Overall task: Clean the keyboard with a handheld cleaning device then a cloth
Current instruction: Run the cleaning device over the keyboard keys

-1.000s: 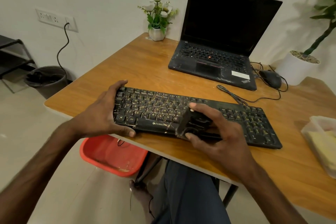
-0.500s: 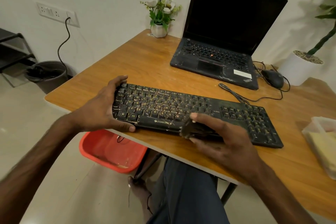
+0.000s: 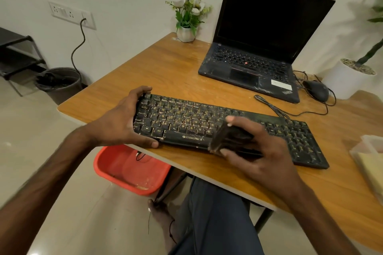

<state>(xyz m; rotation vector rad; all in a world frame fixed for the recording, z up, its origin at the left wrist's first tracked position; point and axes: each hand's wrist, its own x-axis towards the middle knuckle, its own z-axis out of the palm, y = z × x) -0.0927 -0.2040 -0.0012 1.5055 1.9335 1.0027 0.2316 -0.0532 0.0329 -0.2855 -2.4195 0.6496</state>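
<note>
Black keyboard [image 3: 182,118] lies flat on the wooden table [image 3: 165,68], near the front edge, long side running left to right. My left hand [image 3: 118,124] grips its left end: thumb along the front edge, fingers curled over the back corner. My right hand [image 3: 263,147] is closed round a small dark handheld cleaning device [image 3: 223,136], index finger on top, thumb underneath. The device sits tilted on the keys just right of the spacebar, touching the keyboard's lower rows. I can't tell what kind of head it has; it's blurred.

The keyboard's cable [image 3: 275,107] runs from the back edge toward the open laptop [image 3: 259,47], screen dark, at the far right of the table. A black mouse [image 3: 317,90] is just beside the laptop on its right. A small white pot of flowers [image 3: 187,16] stands at the far corner against the wall. At the right edge is a clear container [image 3: 371,157] with something pale yellow in it; can't tell if it's a cloth.

On the floor under the table's left side is a red tub [image 3: 128,170], and a dark bin [image 3: 60,83] stands by the wall below the socket [image 3: 70,14].
</note>
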